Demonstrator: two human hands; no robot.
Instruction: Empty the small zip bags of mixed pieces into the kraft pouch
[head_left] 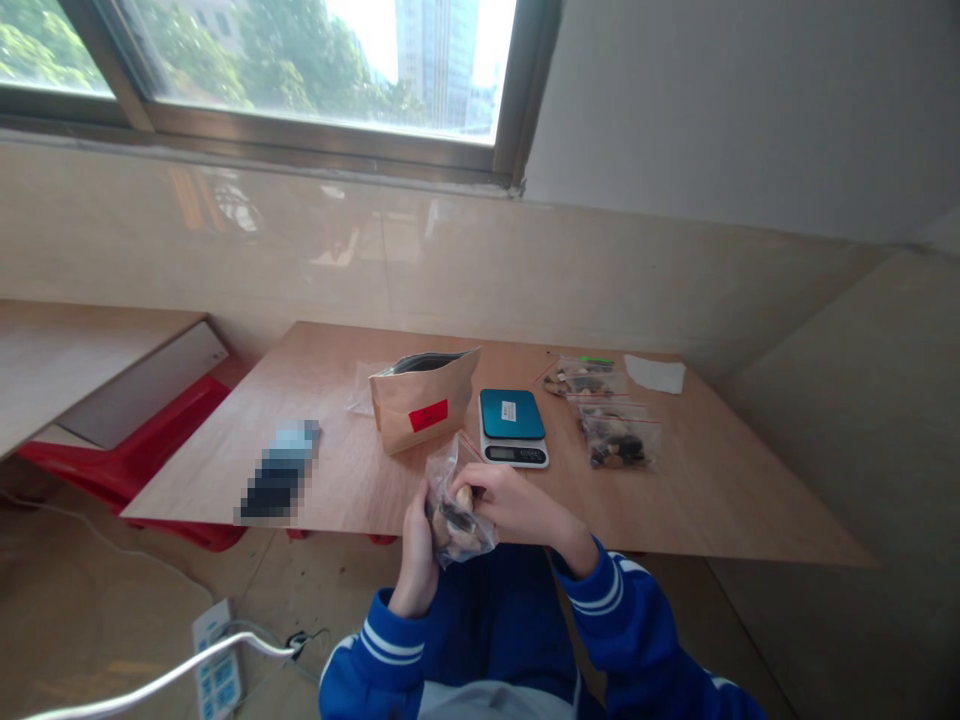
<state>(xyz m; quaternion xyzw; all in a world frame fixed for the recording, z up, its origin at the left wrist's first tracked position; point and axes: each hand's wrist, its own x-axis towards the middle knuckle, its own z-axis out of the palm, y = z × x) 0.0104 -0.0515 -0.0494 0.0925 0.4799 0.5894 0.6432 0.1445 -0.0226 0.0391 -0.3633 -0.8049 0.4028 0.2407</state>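
A clear zip bag (450,530) with tan and dark dried pieces in it is held up at the table's front edge. My left hand (418,535) is closed on the bag's left side. My right hand (514,500) is at the bag's upper right, its fingers pinched round a tan dried piece (465,497) by the bag's mouth. Just behind the bag stands a brown kraft pouch (401,415) with a red label, its top open. Right of the pouch lies a digital scale (512,415) with a blue-green plate and nothing on it.
Filled zip bags (619,440) lie at the table's right, near a white paper (655,374) and a green strip (597,360). A pixelated dark object (279,475) lies at the left. Red stools (150,450) and a power strip (217,665) with a white cable are below.
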